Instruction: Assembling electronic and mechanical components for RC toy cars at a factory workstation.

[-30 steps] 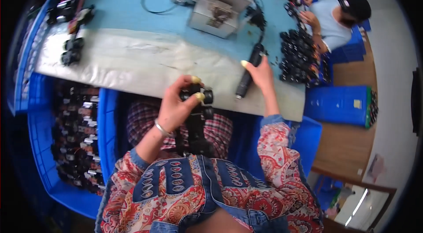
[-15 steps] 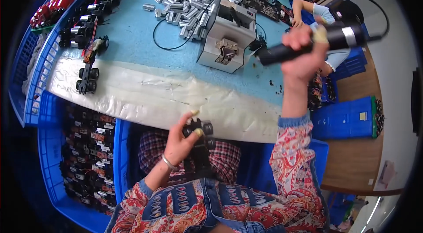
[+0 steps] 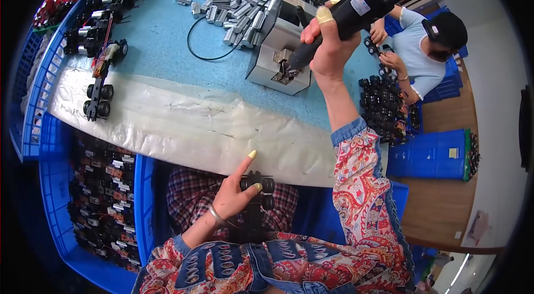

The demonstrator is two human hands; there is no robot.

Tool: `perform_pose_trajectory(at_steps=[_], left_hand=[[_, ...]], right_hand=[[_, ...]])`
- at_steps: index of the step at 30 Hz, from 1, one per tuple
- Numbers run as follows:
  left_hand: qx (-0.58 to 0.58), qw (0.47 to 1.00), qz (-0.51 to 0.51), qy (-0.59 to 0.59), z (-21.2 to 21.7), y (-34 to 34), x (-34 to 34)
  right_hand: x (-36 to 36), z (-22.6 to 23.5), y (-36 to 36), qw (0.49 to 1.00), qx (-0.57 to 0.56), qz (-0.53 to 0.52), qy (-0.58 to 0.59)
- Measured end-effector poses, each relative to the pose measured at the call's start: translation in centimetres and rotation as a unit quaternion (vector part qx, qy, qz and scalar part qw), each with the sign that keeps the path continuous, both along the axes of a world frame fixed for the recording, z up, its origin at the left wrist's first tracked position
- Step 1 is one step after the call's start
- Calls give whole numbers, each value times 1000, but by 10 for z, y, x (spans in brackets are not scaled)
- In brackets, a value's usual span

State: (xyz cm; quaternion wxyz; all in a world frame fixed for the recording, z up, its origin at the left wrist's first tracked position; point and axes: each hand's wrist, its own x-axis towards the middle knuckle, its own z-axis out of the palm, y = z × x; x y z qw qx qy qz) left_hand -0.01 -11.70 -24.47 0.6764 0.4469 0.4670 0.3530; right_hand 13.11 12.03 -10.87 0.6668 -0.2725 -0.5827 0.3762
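My right hand (image 3: 334, 55) is wrapped round a black electric screwdriver (image 3: 356, 11) with a corded rear end. Its nose points down at the metal outlet of a grey box-shaped screw feeder (image 3: 262, 52); whether the bit touches a screw is too small to tell. Low at the table's front edge, my left hand (image 3: 233, 196) grips a black toy vehicle chassis (image 3: 268, 185) with paired wheels. The left thumb presses by the wheels while the index finger points forward. The chassis's near end blends into the dark above my lap. Yellow coverings are on several fingertips.
Silver cylindrical parts (image 3: 239, 2) lie piled behind the feeder. Another wheeled chassis (image 3: 100, 91) and a row of assemblies (image 3: 119, 2) line the left. Blue crates (image 3: 143, 210) hold more assemblies. At right a co-worker (image 3: 425, 52) handles a chassis beside stacked ones (image 3: 381, 107).
My right hand has swung the screwdriver left and tilted it, bringing its nose to the feeder's outlet. My left hand keeps the chassis, its index finger now more extended.
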Motion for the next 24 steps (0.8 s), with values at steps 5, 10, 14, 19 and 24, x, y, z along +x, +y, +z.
perform_pose_trajectory(at_steps=[5, 10, 14, 19, 24], left_hand=[[-55, 997, -1, -51, 6, 3, 0], [-32, 999, 1, -43, -8, 9, 3], [-76, 994, -6, -80, 5, 11, 2], [-16, 996, 44, -77, 1, 8, 5], [-34, 998, 29, -54, -4, 6, 6]], right_hand=[[1, 2, 3, 999, -33, 13, 16], [7, -6, -14, 990, -131, 30, 35], [8, -13, -101, 966, -217, 128, 54], [9, -44, -152, 962, -205, 180, -22], [9, -55, -172, 963, -221, 141, -57]])
